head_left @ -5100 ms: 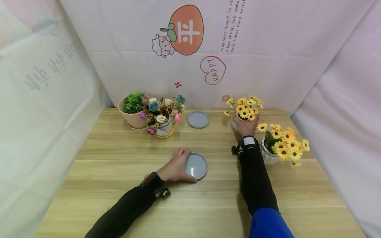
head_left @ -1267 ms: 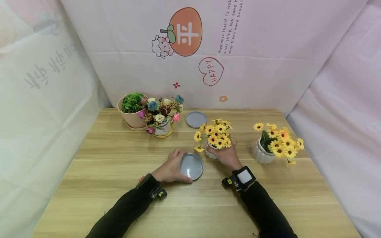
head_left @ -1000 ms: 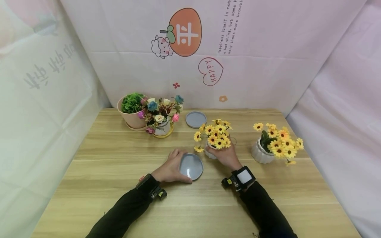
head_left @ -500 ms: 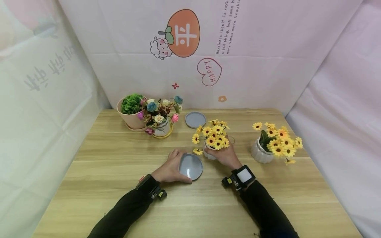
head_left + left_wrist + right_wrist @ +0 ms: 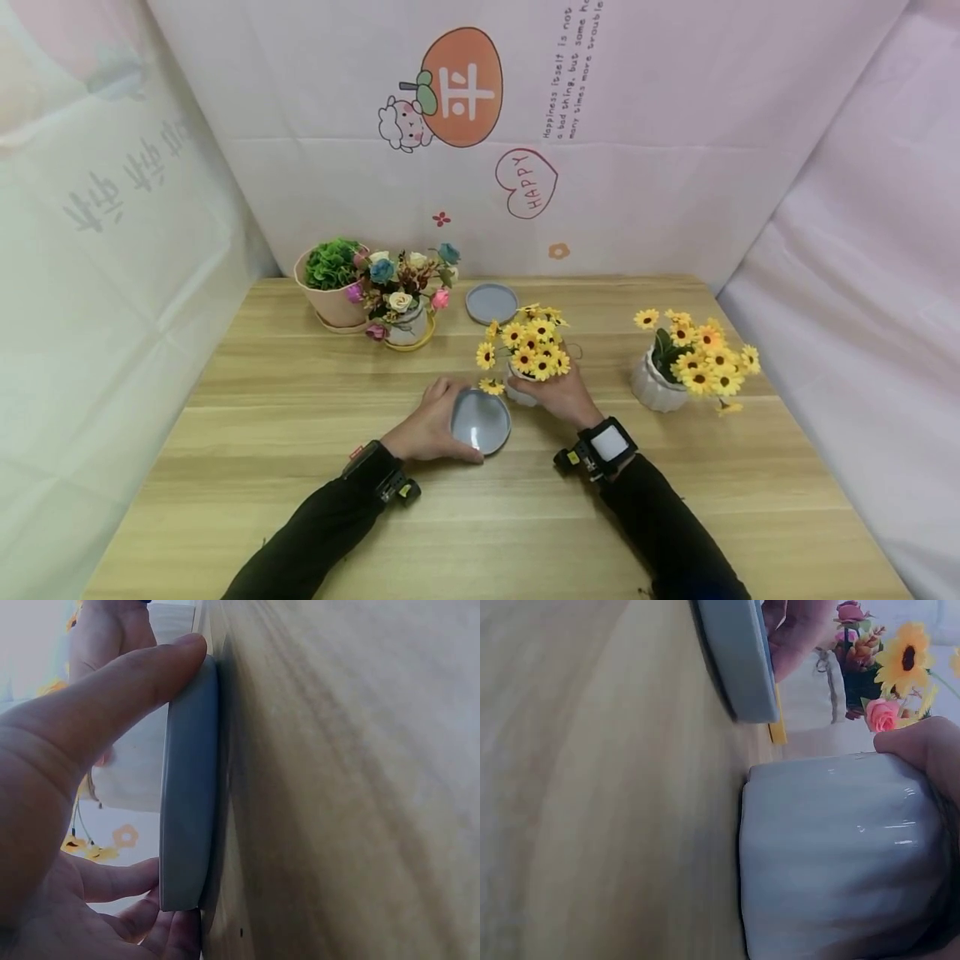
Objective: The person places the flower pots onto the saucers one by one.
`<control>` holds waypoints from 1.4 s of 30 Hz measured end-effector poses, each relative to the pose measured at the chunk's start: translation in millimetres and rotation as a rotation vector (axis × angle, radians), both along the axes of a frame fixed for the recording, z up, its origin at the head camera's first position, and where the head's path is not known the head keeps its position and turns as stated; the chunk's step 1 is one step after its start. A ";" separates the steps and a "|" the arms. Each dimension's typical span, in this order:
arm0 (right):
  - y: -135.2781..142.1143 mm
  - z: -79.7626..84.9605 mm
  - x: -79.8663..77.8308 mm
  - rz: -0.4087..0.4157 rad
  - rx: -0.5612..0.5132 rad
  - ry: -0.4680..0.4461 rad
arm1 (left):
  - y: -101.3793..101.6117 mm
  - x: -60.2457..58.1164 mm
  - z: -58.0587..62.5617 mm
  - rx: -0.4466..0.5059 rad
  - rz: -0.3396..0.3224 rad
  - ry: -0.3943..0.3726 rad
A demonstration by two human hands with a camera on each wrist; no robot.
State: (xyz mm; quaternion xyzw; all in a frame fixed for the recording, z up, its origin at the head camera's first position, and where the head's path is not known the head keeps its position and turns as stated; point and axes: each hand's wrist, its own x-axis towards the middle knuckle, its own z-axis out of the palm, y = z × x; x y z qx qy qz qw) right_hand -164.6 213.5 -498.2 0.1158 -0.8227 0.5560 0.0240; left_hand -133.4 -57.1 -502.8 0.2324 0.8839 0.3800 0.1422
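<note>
My left hand [image 5: 431, 427] curves around the near-left rim of a round grey-blue saucer [image 5: 482, 423] on the table. In the left wrist view, thumb and fingers hold opposite sides of the saucer [image 5: 187, 787], which lies flat and low against the wood. Just to its right, my right hand [image 5: 566, 398] grips a small white pot of yellow daisies [image 5: 538, 352]. The right wrist view shows the ribbed pot [image 5: 840, 847] upright and close over the tabletop, beside the saucer's edge [image 5: 739, 660]. Leaves and fingers partly hide the pot from above.
A second grey saucer [image 5: 491, 303] lies at the back. Back left stand a pink pot with a green plant [image 5: 335, 292] and a pot of mixed roses [image 5: 408, 321] on a yellow saucer. Another white pot of yellow daisies [image 5: 660, 383] stands at the right.
My right hand has brought the daisy pot from the back right to beside the front saucer, edging slightly left in the last half second. My left hand keeps its hold on the saucer.
</note>
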 end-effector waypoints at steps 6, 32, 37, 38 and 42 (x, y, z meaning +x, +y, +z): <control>-4.6 8.9 0.7 0.043 -0.050 0.019 | -0.3 -0.3 -0.6 0.006 -0.005 0.002; -55.9 40.1 52.0 0.233 -0.124 -0.119 | -6.0 -1.9 -1.6 0.293 -0.106 0.034; -61.5 32.7 53.0 0.285 -0.136 -0.086 | -6.2 0.2 0.6 0.244 -0.114 -0.016; -62.7 31.4 53.0 0.295 -0.135 -0.083 | -6.3 0.9 1.5 0.249 -0.121 -0.029; -66.0 27.6 54.1 0.289 -0.120 -0.091 | -5.9 2.2 4.2 0.260 -0.141 -0.045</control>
